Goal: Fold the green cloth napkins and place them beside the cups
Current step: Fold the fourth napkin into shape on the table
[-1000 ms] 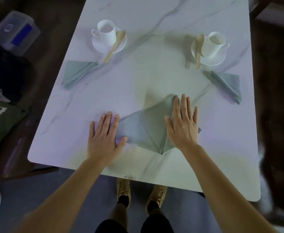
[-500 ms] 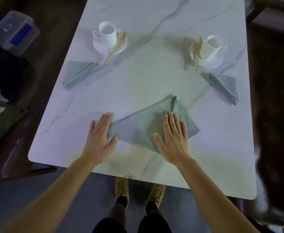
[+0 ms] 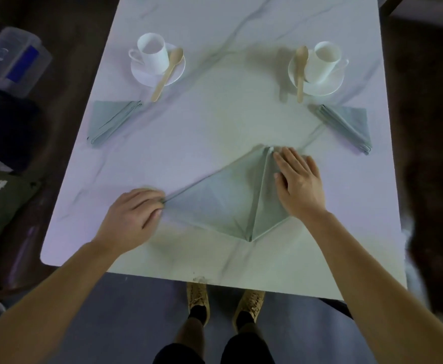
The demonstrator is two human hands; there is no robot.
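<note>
We see the left cup (image 3: pixel 152 53) and right cup (image 3: pixel 324 60) far on the table (image 3: pixel 215 122), the left napkin (image 3: pixel 110 119) and right napkin (image 3: pixel 349 124) before them, the middle napkin (image 3: pixel 220 203) nearest us.

One head-worn camera, close in, looks steeply down and forward from above the near edge of the tabletop (image 3: pixel 215 122); its far edge is cut off, the wearer's shoes (image 3: pixel 198 298) visible below.

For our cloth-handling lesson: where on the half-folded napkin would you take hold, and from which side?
Pinch the napkin at its pointed left corner, from the left: it tapers to a thin free tip, where the left hand pinches, while the right hand pins the folded side flat.
</note>
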